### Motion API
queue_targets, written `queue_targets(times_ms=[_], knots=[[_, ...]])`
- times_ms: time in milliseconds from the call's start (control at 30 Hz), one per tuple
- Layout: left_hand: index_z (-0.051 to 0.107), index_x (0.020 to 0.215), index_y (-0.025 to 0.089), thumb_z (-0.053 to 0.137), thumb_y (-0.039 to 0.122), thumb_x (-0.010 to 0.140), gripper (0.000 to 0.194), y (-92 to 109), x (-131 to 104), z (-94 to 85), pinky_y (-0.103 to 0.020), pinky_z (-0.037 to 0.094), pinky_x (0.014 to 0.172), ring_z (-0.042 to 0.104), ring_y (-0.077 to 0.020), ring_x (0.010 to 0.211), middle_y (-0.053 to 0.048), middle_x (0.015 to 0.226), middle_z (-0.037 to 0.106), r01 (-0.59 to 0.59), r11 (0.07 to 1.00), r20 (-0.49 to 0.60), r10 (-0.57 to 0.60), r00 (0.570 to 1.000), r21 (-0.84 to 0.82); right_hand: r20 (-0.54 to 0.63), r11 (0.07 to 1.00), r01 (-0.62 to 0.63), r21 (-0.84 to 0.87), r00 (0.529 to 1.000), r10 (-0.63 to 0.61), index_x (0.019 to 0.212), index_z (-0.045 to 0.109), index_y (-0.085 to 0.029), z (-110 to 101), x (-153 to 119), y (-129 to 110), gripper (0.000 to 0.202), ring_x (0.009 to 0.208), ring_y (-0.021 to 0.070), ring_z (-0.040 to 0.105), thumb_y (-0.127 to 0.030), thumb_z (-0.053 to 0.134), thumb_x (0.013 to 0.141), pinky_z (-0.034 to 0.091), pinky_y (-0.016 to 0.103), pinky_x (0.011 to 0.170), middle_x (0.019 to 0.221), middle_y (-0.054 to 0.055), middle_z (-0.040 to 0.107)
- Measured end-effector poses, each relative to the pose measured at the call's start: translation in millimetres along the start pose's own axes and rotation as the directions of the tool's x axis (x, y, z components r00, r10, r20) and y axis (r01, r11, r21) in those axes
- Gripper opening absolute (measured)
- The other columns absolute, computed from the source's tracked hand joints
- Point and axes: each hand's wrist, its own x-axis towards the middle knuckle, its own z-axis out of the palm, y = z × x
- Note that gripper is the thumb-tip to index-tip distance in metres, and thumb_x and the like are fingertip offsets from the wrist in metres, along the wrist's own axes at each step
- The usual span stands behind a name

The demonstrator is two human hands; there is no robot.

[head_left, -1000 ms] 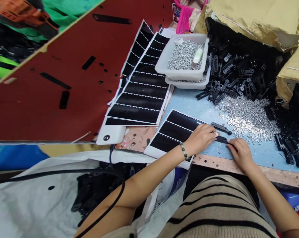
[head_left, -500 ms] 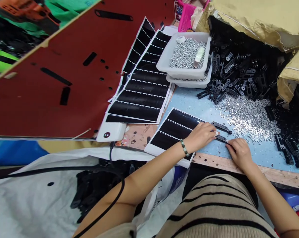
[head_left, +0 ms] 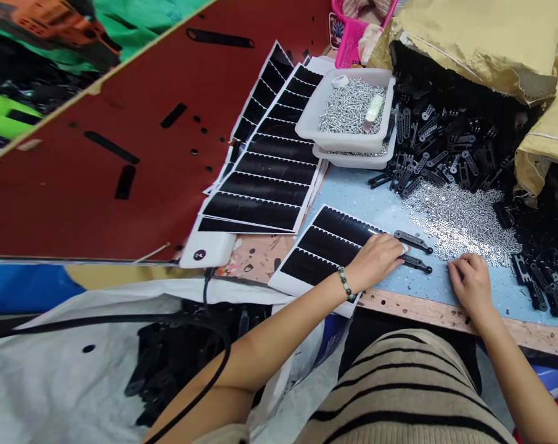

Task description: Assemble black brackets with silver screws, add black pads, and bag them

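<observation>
My left hand [head_left: 379, 259] rests over the edge of a black sticker sheet [head_left: 327, 237], fingers closed at the left end of a narrow black plastic bar [head_left: 417, 264]. The bar lies flat, its round-tipped right end free. Just above it is a similar black plastic bar [head_left: 412, 239], apart from the fingers. To the right, my right hand [head_left: 471, 282] is low over the blue mat [head_left: 438, 290] with its fingers curled together; whatever is in them, if anything, is hidden. Small metal screws and nuts [head_left: 473, 222] are heaped just beyond that hand.
Stacked white tubs [head_left: 309, 126] with screws stand at the back. Black plastic parts [head_left: 426, 142] spill from a tan sack [head_left: 486, 37]. More sticker sheets [head_left: 260, 179] lie left, beside a white device [head_left: 209, 250] with a black cable. A red-brown board [head_left: 144, 111] borders the left.
My right hand has left the lower bar's right end and moved right, uncovering its round tip. My left hand stays at the bar's left end. The view has shifted slightly.
</observation>
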Motion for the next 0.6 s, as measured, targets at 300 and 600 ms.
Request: queue_targets(times_ms=[300,600], knots=[[0.037,0.134,0.02,0.065,0.04,0.081,0.063,7.6,8.4,-5.5,-0.05,0.031,0.106,0.033,-0.0323,0.132,-0.016,0.141,0.037,-0.008,1.0,-0.114,0.006,0.994,-0.018,0.01,0.987,-0.083,0.134,0.997,0.083,0.092,0.055,-0.02,5.5,15.6,-0.1,0.014,0.08,0.0208,0.053,-0.031,0.045,0.092,0.043,0.035,0.074,0.084,0.006,0.06],[0.048,0.124,0.022,0.056,0.018,0.088,0.037,11.9,5.0,13.5,-0.042,0.04,0.095,0.055,-0.0212,0.106,-0.006,0.111,0.061,-0.06,0.995,-0.013,0.059,0.998,-0.079,-0.02,0.994,-0.035,0.105,0.999,0.037,0.106,0.059,-0.017,38.6,125.6,2.8,0.022,0.094,0.0246,0.053,-0.02,0.046,0.089,0.043,0.038,0.083,0.1,0.011,0.063]])
